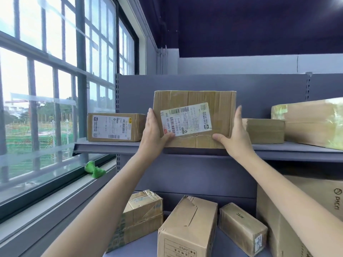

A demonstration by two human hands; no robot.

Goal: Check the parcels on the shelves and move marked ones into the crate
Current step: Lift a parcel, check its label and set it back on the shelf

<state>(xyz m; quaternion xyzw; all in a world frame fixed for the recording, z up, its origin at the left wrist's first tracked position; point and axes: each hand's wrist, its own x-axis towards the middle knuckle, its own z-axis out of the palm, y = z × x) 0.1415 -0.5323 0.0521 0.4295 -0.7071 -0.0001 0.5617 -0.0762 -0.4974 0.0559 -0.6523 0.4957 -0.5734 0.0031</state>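
A brown cardboard parcel [213, 101] with a white shipping label stands at the front edge of the upper grey shelf [115, 147]. My left hand [154, 130] grips its left side, the thumb on the front by the label. My right hand [233, 132] grips its right side, the thumb on the lower front. Other parcels on this shelf: a labelled one [115, 127] to the left, a small plain one [264, 130] to the right, and a large one [311, 121] at far right. No crate is in view.
On the lower shelf lie a taped box [143, 214], a tall box [187, 229], a small box [243, 229] and a large box [300, 219]. A window wall runs along the left, with a green object [94, 170] on its sill.
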